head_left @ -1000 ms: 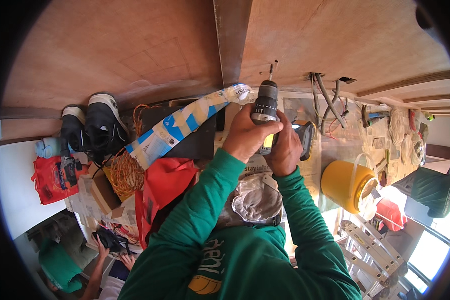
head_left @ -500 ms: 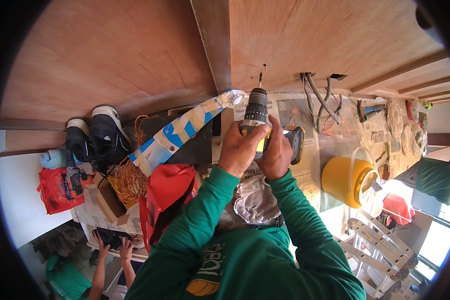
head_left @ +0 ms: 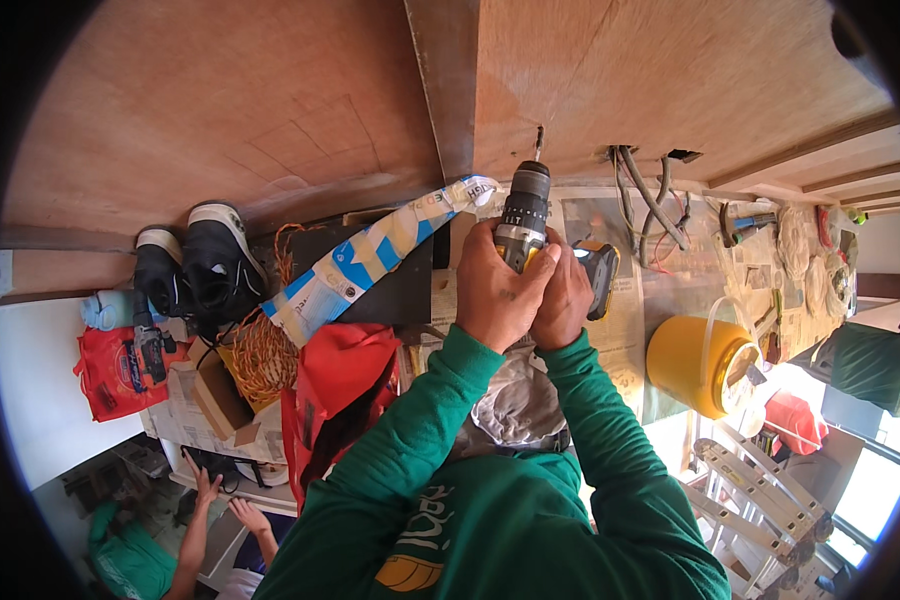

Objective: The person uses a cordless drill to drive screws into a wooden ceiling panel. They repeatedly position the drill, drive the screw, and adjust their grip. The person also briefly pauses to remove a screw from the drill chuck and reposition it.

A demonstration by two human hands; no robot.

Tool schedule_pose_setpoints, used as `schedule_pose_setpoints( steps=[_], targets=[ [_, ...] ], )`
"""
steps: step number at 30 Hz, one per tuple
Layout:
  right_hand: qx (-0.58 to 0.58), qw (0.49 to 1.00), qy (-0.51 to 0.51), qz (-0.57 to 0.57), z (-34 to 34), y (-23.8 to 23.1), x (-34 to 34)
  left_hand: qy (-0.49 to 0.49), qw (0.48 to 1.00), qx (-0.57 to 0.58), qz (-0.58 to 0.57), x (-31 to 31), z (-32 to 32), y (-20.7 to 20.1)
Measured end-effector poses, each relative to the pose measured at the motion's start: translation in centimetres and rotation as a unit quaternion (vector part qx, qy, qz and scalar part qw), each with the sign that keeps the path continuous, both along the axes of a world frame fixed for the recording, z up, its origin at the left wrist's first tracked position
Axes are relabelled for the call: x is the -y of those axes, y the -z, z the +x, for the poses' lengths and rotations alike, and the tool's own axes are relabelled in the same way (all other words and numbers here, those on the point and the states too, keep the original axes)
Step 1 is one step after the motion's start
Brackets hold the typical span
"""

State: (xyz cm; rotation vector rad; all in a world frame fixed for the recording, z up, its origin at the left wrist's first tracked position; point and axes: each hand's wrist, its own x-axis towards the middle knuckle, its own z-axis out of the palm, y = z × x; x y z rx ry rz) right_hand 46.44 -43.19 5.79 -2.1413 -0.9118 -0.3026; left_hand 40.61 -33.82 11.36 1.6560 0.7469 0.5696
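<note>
A cordless drill [head_left: 527,205], black and yellow, is gripped by both of my hands and points away from me. Its thin bit [head_left: 540,143] meets the plywood panel [head_left: 610,80] at a small dark spot; how deep it sits I cannot tell. My left hand [head_left: 500,288] wraps the left side of the drill body, thumb laid across toward the other hand. Pressed against it, my right hand [head_left: 563,300] closes around the handle, which is mostly hidden. The drill's battery [head_left: 598,280] sticks out to the right of my fingers.
Left of the drill lies a taped blue-and-white bag [head_left: 365,255], near black shoes [head_left: 218,262] and a red bag [head_left: 345,375]. Cables [head_left: 653,205] hang from the panel. A yellow bucket [head_left: 692,362] and a ladder [head_left: 760,480] stand right. Another person's hands [head_left: 208,485] show lower left.
My hands and the drill have shifted slightly right and forward in the view, and the bit now reaches the dark spot. The other person's hands have come off a black object.
</note>
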Motion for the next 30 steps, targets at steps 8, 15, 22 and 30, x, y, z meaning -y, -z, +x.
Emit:
schedule_pose_setpoints(
  steps=[8,15,22,30],
  targets=[
    [0.017,1.0,-0.003,0.02,0.0,0.0,-0.5,0.0,1.0,-0.006,0.002,-0.3,0.2,0.4],
    [-0.009,1.0,0.005,0.01,0.2,0.2,-0.6,0.014,0.999,-0.001,0.048,-0.5,0.3,1.3],
    [0.009,1.0,0.024,0.017,0.3,0.2,-0.5,0.02,0.998,0.01,0.066,-0.3,0.4,1.4],
    [0.009,1.0,0.017,0.003,0.6,-0.2,-0.2,0.023,0.997,0.006,0.07,-0.2,0.5,1.6]
  ],
)
